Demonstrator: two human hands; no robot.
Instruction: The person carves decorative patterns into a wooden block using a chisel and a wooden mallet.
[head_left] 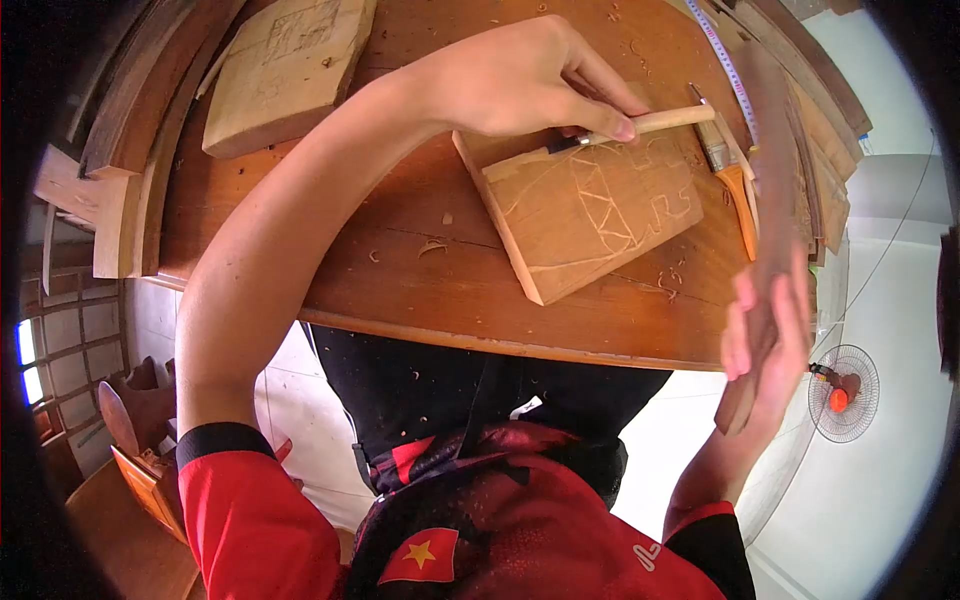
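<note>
Above a carved wooden board (pixel 560 215), my left hand (pixel 545 85) is closed around a chisel (pixel 675 121) with a pale wooden handle. The chisel lies nearly level, its dark blade toward the left over the board's upper part. Shallow grooves on the board trace zigzag and curved outlines. On the right, my right hand (pixel 770 325) grips a long dark wooden bar (pixel 775 200), raised upright beside the table edge and blurred by motion. A paintbrush (pixel 735 190) with an orange handle lies between the board and that bar.
Another thick wooden block (pixel 285 75) with pencil lines lies at the upper left. Planks are stacked along the left (pixel 140 120) and right sides of the table (pixel 390 270). A measuring tape (pixel 722 60) curves at the upper right. Wood shavings are scattered about. A fan (pixel 843 393) stands beyond.
</note>
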